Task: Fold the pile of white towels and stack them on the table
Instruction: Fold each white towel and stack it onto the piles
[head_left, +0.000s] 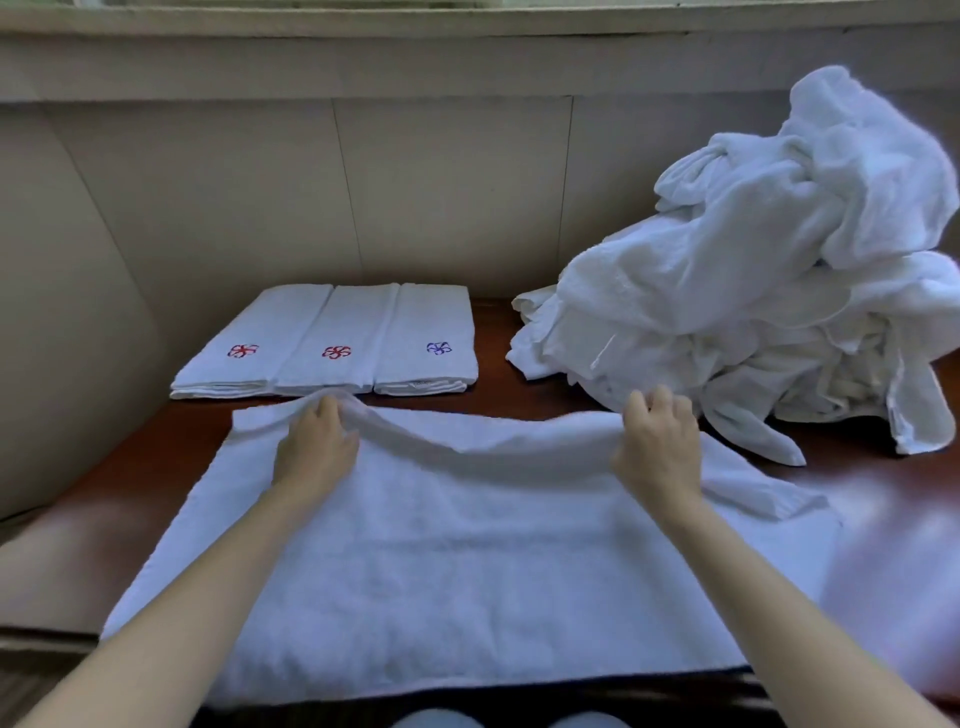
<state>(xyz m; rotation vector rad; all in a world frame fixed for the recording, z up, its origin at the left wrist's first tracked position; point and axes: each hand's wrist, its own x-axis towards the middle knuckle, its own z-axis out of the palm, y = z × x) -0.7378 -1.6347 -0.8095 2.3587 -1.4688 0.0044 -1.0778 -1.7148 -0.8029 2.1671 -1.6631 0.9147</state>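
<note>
A white towel lies spread across the near part of the dark red table. My left hand grips its far edge on the left, and my right hand grips the same edge on the right; that edge is lifted off the table and sags between them. Three folded white towels lie side by side at the back left, two with red emblems and one with a blue emblem. A tall heap of unfolded white towels fills the back right.
A pale panelled wall runs close behind the table, with a ledge above. The heap spills towards my right hand, one end hanging near it. Bare glossy tabletop shows at the right.
</note>
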